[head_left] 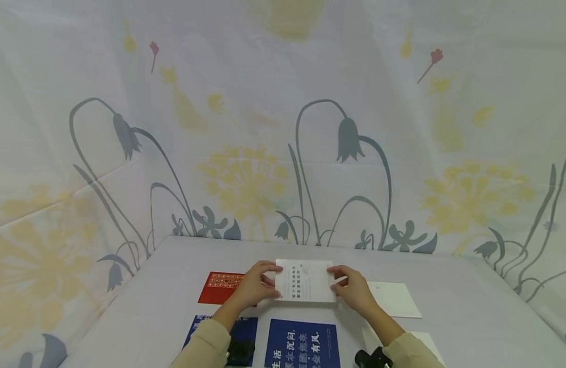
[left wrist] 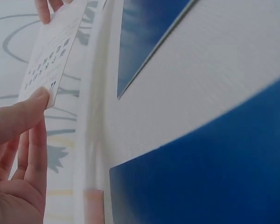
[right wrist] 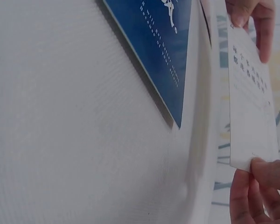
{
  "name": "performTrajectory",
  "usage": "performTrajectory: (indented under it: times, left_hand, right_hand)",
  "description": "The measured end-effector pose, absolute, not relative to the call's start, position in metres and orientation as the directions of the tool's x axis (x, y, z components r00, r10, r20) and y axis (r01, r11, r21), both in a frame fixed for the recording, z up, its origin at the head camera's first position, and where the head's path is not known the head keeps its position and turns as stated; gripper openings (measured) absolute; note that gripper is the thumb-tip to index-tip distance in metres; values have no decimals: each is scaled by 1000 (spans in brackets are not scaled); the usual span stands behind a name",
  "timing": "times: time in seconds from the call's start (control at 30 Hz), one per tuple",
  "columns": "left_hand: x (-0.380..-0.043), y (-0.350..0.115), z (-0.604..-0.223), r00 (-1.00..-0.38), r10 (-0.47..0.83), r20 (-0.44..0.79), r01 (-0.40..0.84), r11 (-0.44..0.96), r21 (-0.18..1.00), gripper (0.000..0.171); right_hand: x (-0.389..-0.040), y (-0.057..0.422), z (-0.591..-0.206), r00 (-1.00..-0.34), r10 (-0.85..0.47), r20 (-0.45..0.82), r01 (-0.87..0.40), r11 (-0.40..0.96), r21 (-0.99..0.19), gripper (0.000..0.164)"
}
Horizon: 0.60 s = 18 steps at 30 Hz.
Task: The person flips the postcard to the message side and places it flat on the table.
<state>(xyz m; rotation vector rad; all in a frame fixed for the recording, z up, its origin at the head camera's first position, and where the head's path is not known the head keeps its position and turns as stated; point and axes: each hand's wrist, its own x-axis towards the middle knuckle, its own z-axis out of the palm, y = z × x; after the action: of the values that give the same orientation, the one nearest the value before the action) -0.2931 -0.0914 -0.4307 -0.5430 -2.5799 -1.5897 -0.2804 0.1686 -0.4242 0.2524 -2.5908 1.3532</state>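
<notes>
Both hands hold a white card (head_left: 306, 281) printed with dark Chinese characters, raised over the table. Its left edge is pinched between thumb and fingers of the left hand (head_left: 255, 286). The right hand (head_left: 354, 291) pinches the opposite edge in the same way. In the left wrist view the left thumb lies on the printed face of the card (left wrist: 49, 60), near a corner. The right wrist view shows the right thumb at the lower corner of the card (right wrist: 252, 107). A red card (head_left: 216, 289) lies on the table, partly behind the left hand.
A blue card with white characters (head_left: 303, 345) lies front centre, and another blue card (head_left: 248, 327) sits left of it, partly behind the left wrist. Two pale cards lie at right, the rear one (head_left: 395, 299) beyond the right forearm. A flowered curtain (head_left: 264, 128) hangs behind the table.
</notes>
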Motion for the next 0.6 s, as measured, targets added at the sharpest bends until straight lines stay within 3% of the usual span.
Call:
performTrajectory:
  times: [0.33, 0.6]
  left_hand:
    - [-293, -93, -433, -950, 214, 229, 292, 341, 894, 50]
    - [-293, -94, -434, -966, 146, 215, 249, 275, 929, 35]
  right_hand:
    - [-278, 170, -424, -973, 15, 230, -201, 430, -880, 42]
    - [-280, 168, -422, -971, 10, 240, -218, 383, -898, 28]
